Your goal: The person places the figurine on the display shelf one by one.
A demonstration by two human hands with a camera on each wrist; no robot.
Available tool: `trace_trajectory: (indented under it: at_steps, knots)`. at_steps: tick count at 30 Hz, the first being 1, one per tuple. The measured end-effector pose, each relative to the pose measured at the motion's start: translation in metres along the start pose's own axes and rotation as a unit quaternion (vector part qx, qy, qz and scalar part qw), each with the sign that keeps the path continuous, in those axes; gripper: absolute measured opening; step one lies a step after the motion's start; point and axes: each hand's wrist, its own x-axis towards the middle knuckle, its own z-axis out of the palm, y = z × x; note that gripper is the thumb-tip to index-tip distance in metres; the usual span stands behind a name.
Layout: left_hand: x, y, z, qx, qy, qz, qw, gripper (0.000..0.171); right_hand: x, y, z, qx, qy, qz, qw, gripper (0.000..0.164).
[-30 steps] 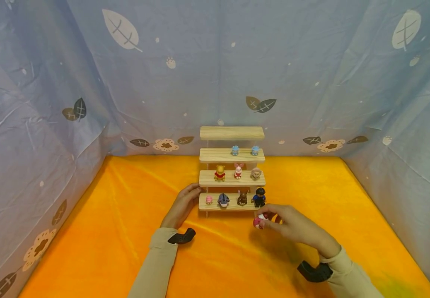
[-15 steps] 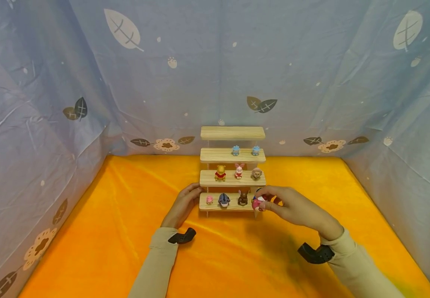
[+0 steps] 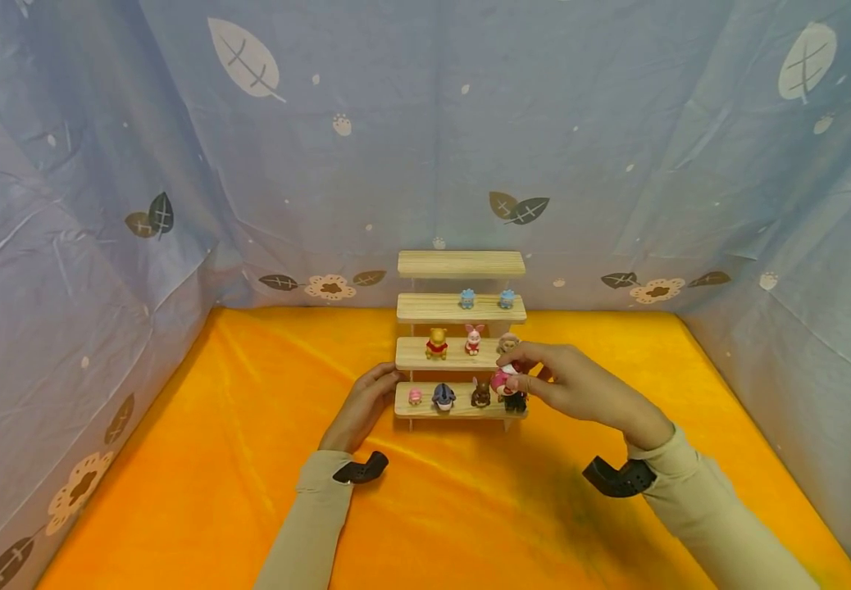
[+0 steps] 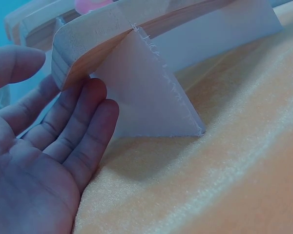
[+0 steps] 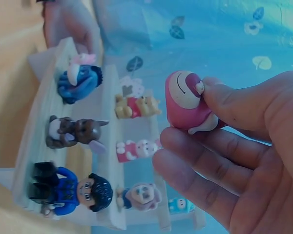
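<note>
My right hand [image 3: 580, 392] pinches a small pink figurine [image 5: 188, 103] with a white face and a smile, between thumb and fingers. In the head view it overlaps the black-haired figure in blue [image 5: 71, 192] at the right end of the lowest shelf. My left hand [image 3: 361, 407] lies at the left end of the tiered wooden stand [image 3: 425, 412], its fairly straight fingertips at the lowest board's end. Along that board also sit a small pink toy [image 3: 414, 397], a grey-blue donkey [image 3: 443, 397] and a brown long-eared animal [image 3: 480, 394].
On the shelf above sit a yellow bear in red [image 3: 436, 344], a pink piglet [image 3: 473, 339] and a beige figure [image 3: 508, 343]. Higher up are two light blue figures [image 3: 467, 298]. Orange cloth [image 3: 263, 508] spreads under the stand, with a leaf-print curtain [image 3: 396, 123] behind.
My right hand has risen with the pink figurine, from in front of the lowest shelf's right end to just below the second shelf's edge. My left hand stays at the stand.
</note>
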Motion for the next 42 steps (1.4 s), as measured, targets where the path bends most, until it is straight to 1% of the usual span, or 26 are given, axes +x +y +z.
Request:
trace_trajectory:
  at_steps: [7,14,17,21,24,31,36,39,42]
  knots:
    - [0.0,0.0,0.001,-0.003,0.003,0.003,1.0,0.035,0.011,-0.005,-0.008,-0.01,0.006,-0.021,1.0,0.022]
    - [-0.001,0.0,0.0,-0.009,0.008,0.002,0.9999,0.034,0.027,-0.011,-0.021,-0.023,-0.005,-0.011,1.0,0.029]
    - [-0.001,0.0,0.0,-0.007,0.008,0.001,0.9999,0.035,0.036,-0.012,-0.027,-0.018,-0.008,-0.015,1.0,0.027]
    - [0.0,0.0,-0.001,-0.005,0.01,-0.004,0.9999,0.037,0.052,-0.013,-0.036,0.002,-0.001,-0.036,0.999,0.023]
    - [0.0,0.0,-0.001,-0.009,0.013,-0.008,0.9998,0.037,0.065,-0.014,-0.044,0.003,0.008,-0.041,0.999,0.023]
    - [0.001,0.0,0.0,-0.007,0.008,-0.004,0.9999,0.038,0.09,-0.018,-0.056,-0.022,0.041,-0.023,0.999,0.022]
    - [0.0,0.002,0.0,-0.013,0.005,0.001,0.9999,0.037,0.108,-0.021,-0.06,-0.016,0.065,-0.008,0.998,0.022]
    - [-0.001,0.002,0.0,-0.015,0.006,0.005,0.9999,0.034,0.118,-0.023,-0.061,-0.018,0.072,-0.005,0.997,0.023]
    - [-0.001,0.001,0.0,-0.014,-0.001,0.008,0.9999,0.032,0.127,-0.025,-0.062,-0.019,0.073,0.002,0.997,0.023]
